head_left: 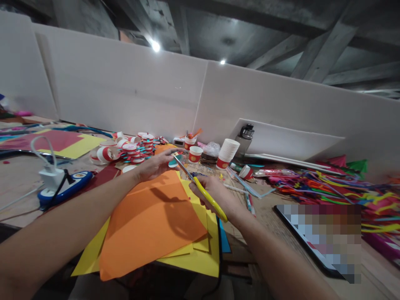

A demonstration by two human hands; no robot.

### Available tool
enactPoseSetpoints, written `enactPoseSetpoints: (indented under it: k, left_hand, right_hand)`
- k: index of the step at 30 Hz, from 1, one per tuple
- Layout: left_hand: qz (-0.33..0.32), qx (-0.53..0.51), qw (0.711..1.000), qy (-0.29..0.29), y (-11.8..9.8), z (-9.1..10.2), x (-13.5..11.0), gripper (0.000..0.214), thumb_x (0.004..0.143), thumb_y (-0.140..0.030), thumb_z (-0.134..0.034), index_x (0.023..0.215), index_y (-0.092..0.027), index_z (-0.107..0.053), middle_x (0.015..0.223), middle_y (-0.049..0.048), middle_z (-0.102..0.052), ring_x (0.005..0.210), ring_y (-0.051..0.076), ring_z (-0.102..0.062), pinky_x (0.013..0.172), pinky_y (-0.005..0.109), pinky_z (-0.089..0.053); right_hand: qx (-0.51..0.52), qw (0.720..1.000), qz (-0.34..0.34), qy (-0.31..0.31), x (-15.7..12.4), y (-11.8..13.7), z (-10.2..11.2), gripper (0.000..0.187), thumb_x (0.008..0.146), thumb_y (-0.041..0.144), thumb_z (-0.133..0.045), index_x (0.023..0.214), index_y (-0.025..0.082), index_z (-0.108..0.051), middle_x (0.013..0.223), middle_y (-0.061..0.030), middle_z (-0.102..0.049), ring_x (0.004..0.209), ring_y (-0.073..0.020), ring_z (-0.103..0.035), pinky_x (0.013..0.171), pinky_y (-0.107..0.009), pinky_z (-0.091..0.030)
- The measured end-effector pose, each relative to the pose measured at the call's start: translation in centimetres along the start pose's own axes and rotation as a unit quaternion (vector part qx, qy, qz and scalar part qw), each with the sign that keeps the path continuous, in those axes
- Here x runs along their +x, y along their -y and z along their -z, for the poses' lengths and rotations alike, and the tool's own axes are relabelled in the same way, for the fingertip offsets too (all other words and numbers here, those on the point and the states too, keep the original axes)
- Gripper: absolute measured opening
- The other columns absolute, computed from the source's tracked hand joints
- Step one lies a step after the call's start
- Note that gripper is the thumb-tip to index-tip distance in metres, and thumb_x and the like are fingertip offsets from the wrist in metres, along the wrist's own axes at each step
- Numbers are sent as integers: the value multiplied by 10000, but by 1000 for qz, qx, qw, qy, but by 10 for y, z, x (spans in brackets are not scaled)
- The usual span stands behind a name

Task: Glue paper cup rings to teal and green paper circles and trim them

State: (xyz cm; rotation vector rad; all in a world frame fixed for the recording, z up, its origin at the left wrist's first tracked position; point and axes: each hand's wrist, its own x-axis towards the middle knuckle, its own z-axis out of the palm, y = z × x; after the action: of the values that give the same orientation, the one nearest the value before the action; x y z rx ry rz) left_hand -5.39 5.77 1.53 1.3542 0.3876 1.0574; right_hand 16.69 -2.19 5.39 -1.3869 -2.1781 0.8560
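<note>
Your right hand (214,193) is wrapped around the yellow handles of the scissors (206,195). The handles sit in your palm, and one loop sticks out at the back, near your wrist. The blades poke out past your fingers on the far side. The scissors are long on a slant: the handle end is close to you and to the right, and the tips point away and to the left, at your other hand. You cannot tell if the blades are apart.

Your left hand (158,163) pinches a small blue-green piece (175,161) at its fingertips, right by the blade tips.

Under your hands lies a big orange sheet (153,221), on top of yellow sheets (208,260).

Past your hands stands a red and white cup (195,155); what is inside is hard to see. Just behind it, another cup (189,143) has orange things poking out. To the right is a tall, leaning stack of cups (229,152), one inside the next. A dark-topped bottle (245,141) stands behind the stack. One more cup (246,172) is tipped over.
</note>
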Motion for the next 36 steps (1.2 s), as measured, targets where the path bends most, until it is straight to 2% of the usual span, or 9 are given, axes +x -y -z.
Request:
enactPoseSetpoints:
  k: [4,9,13,15,18,21,36]
  left_hand:
    - [0,4,1000,0,0,0,0,407,881,-246,-520,1285,-208,-539,1271,113,-559,1091,219,-551,907,364,-464]
    - [-4,-4,1000,-4,-2,0,-1,406,875,-232,-517,1280,-206,-528,1268,111,-567,1109,231,-558,900,364,-464]
    - [-1,-4,1000,-20,-3,2,-1,407,862,-235,-536,1268,-199,-532,1238,113,-589,1101,239,-572,903,373,-460]
    - [-7,-4,1000,-21,-3,2,0,402,863,-238,-533,1263,-196,-534,1249,114,-583,1107,242,-567,901,377,-463]
    - [-13,0,1000,-19,-3,3,0,407,863,-221,-524,1269,-204,-533,1282,110,-565,1121,240,-556,885,366,-473]
    - [-11,6,1000,-12,-3,3,-1,425,859,-207,-517,1284,-207,-527,1306,107,-551,1146,241,-538,878,353,-480]
    - [-8,7,1000,-3,-3,2,-1,423,865,-225,-524,1288,-212,-529,1305,109,-561,1159,242,-542,881,348,-484]
  right_hand:
    - [-14,1000,-17,13,1,1,1,261,823,403,-534,681,187,-504,482,57,-464,399,-71,-430,387,-174,-290]
    - [-95,993,66,-28,1,-3,1,223,847,330,-484,697,173,-533,607,25,-527,549,-82,-460,504,-195,-304]
    - [-96,991,90,-20,-1,-3,3,238,863,396,-490,773,180,-536,739,8,-588,641,-99,-504,553,-205,-339]
    - [-75,995,66,-2,-3,-3,4,263,860,430,-494,770,183,-512,701,14,-568,596,-94,-507,516,-196,-346]
    - [-9,999,-14,29,-4,-3,4,271,875,459,-446,821,197,-488,620,38,-511,458,-80,-485,407,-178,-345]
    - [44,996,-65,33,-4,-2,3,265,890,457,-401,848,205,-472,569,52,-491,372,-71,-453,332,-165,-340]
    - [69,995,-62,30,-6,4,0,223,899,397,-394,781,213,-440,513,56,-489,316,-78,-437,246,-154,-309]
